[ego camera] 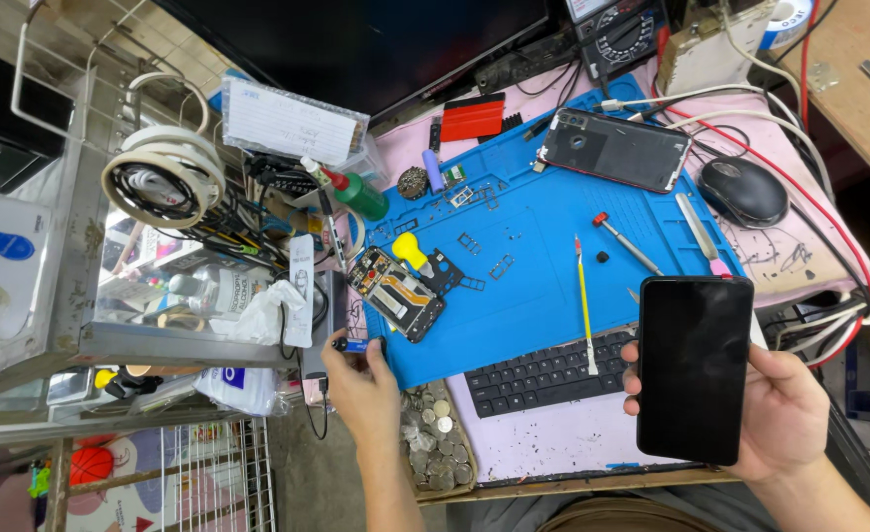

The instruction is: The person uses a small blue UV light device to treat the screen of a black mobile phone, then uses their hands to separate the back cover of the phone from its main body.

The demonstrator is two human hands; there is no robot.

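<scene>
A white lined card (292,120) is standing tilted at the back left of the bench, and a clear bottle with a white label (208,288) is lying on its side in the metal rack (80,227) below it. A plastic packet with a blue patch (236,384) is hanging off the rack's lower edge. The right hand (784,409) is gripping a black phone (696,366), fingers wrapping its left edge; the phone is sitting at the front right, dark screen up, long axis running away from the person, top end nearly touching the blue mat (543,266). The left hand (356,369) is closing around a small blue-tipped tool (353,345) at the mat's left edge. A yellow spudger (584,305), a red-capped screwdriver (627,243), an opened phone frame (395,293) and another phone lying back up (614,149) are lying on the mat; a black keyboard (548,372) is lying between the hands, coins (433,443) beside it.
</scene>
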